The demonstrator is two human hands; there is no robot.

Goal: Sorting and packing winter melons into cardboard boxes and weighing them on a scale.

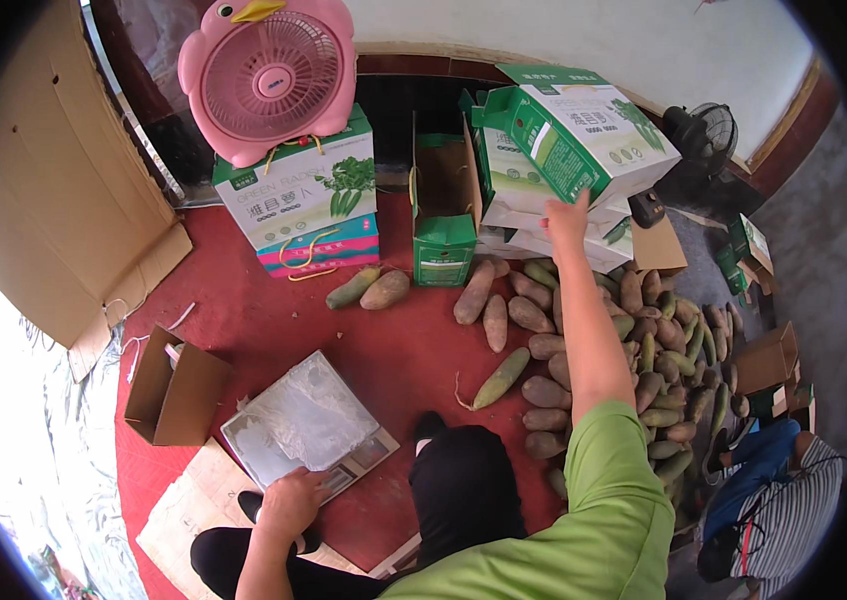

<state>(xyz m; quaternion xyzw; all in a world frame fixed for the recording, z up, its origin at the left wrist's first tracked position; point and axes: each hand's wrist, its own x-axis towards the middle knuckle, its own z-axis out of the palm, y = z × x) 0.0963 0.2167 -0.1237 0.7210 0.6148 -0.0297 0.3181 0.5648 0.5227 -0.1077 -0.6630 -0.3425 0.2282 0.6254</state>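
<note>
My right arm reaches forward, and my right hand (pixel 567 220) grips the near lower corner of a green and white carton (pixel 594 130). That carton lies tilted on top of a stack of similar cartons (pixel 516 170). My left hand (pixel 294 502) is low at the near edge of a flat scale (pixel 309 412), its index finger stretched toward the scale's panel and nothing seen in it. A cloudy plastic film covers the scale's plate. An upright carton with an open top (pixel 445 245) stands left of the stack.
Many green-brown radishes (pixel 669 370) lie heaped at the right, with a few loose ones (pixel 501 378) nearer me. A pink fan (pixel 274 85) sits on cartons at the back left. A small brown box (pixel 176 390) stands left of the scale. Another person (pixel 784 510) is at lower right.
</note>
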